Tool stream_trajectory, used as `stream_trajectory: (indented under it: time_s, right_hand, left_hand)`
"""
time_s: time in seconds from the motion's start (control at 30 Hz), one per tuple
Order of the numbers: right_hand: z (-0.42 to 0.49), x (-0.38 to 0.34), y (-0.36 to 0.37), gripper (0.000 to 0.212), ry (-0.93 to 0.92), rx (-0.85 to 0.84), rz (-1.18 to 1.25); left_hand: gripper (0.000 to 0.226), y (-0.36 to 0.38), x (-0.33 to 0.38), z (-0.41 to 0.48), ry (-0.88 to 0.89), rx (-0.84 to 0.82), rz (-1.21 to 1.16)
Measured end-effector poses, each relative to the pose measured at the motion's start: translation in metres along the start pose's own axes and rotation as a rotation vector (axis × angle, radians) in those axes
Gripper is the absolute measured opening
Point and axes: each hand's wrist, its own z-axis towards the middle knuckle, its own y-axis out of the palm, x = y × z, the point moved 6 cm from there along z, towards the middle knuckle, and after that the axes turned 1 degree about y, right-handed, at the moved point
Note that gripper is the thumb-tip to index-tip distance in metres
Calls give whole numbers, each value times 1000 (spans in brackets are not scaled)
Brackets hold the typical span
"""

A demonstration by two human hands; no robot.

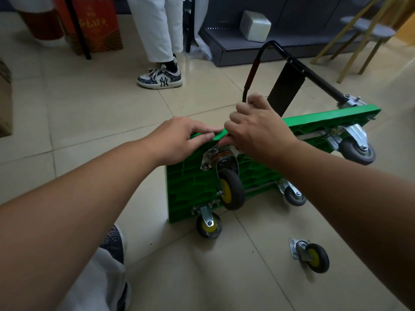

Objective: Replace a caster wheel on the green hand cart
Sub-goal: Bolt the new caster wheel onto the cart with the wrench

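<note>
Forearms out: left hand flat, right hand fingers curled over green hand cart rim; likely stiff, tippy; hold rim.

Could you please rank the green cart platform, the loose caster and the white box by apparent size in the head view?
1. green cart platform
2. loose caster, only slightly ahead
3. white box; it sits farther from the camera, so the last two are unsure.
</note>
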Motion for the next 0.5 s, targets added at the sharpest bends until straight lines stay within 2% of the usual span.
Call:
stream_trajectory:
  time_s: [0.37, 0.43, 0.5]
  right_hand:
    - [-17, 0, 4, 48, 157, 128, 60]
    - [-17, 0, 5, 49, 146, 93, 61]
    - [-12, 1, 3, 52, 107, -15, 64]
  left_hand:
    - [34, 0, 2, -2, -29, 4, 30]
    - [34, 2, 0, -2, -10, 29, 39]
    - [33, 4, -2, -3, 6, 65, 58]
